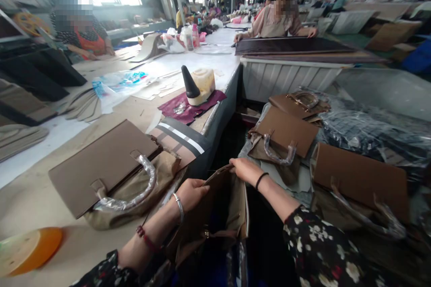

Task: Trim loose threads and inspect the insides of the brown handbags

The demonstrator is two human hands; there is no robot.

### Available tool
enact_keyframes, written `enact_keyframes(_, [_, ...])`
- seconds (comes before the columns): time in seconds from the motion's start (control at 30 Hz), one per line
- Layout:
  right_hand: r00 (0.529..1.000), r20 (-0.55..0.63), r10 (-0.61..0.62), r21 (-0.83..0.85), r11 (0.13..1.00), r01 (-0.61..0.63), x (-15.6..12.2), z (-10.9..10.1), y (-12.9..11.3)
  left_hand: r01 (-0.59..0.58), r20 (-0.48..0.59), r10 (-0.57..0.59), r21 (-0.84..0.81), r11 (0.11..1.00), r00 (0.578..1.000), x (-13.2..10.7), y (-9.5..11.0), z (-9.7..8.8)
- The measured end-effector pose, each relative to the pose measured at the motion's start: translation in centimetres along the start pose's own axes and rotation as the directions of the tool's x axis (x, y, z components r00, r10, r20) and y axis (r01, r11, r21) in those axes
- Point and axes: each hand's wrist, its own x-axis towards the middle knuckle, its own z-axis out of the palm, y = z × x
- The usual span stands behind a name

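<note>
A tan leather handbag hangs open in front of me, between the table edge and my lap. My left hand grips its near rim, fingers curled over the edge. My right hand is closed on the far rim, pulling the mouth apart. Both sleeves are dark with a flower print. On the table at my left lies another tan handbag, flat, its handle wrapped in clear plastic.
A bin at right holds several more tan handbags with wrapped handles. A glue bottle rests on a maroon leather piece. An orange disc sits at the near left. Other people work at the far tables.
</note>
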Motion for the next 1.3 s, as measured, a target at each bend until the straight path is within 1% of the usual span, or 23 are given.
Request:
enact_keyframes(0.07, [0.998,-0.048,0.029,0.000,1.000,-0.029,-0.4,1.3,-0.7,0.004,-0.025,-0.004,-0.010,1.000,1.000,0.1,-0.4,-0.5])
enact_keyframes(0.17, [0.996,-0.090,-0.010,0.019,1.000,0.012,-0.9,2.2,-1.0,0.012,-0.045,-0.013,-0.016,1.000,0.999,0.5,-0.9,-1.3])
enact_keyframes(0.27, [0.984,-0.144,-0.101,0.027,0.994,0.106,-1.0,2.1,-0.9,0.023,-0.036,-0.024,-0.013,1.000,0.999,1.0,-1.1,-1.8])
enact_keyframes(0.4, [0.942,-0.227,-0.248,0.071,0.960,0.270,-0.6,2.1,-1.3,0.048,-0.008,-0.048,-0.028,0.998,0.999,1.5,-0.9,-1.9])
enact_keyframes(0.5, [0.919,-0.248,-0.306,0.086,0.938,0.336,0.0,2.6,-1.9,0.062,0.010,-0.062,-0.019,0.998,0.998,1.5,-0.7,-2.0])
enact_keyframes(0.57, [0.914,-0.239,-0.329,0.094,0.928,0.359,0.5,2.8,-2.2,0.066,0.010,-0.066,0.011,0.998,0.998,1.6,-0.6,-2.0])
enact_keyframes(0.67, [0.925,-0.209,-0.316,0.127,0.929,0.346,1.1,3.0,-2.4,0.070,0.016,-0.071,0.037,0.997,0.997,1.7,-0.6,-2.1])
enact_keyframes(0.83, [0.938,-0.146,-0.314,0.244,0.907,0.342,1.8,2.8,-2.1,0.089,0.040,-0.091,0.056,0.994,0.995,1.9,-0.6,-2.0])
enact_keyframes(0.97, [0.943,-0.109,-0.316,0.313,0.889,0.334,2.2,2.9,-2.0,0.123,0.032,-0.125,0.061,0.991,0.992,1.8,-0.2,-1.7])
enact_keyframes(1.17, [0.949,-0.085,-0.303,0.317,0.895,0.314,2.6,3.2,-2.0,0.115,-0.019,-0.113,0.111,0.987,0.993,1.7,0.1,-1.5])
enact_keyframes(1.3, [0.950,-0.082,-0.300,0.317,0.896,0.311,2.7,3.3,-1.9,0.098,-0.022,-0.095,0.151,0.984,0.995,1.6,0.2,-1.3])
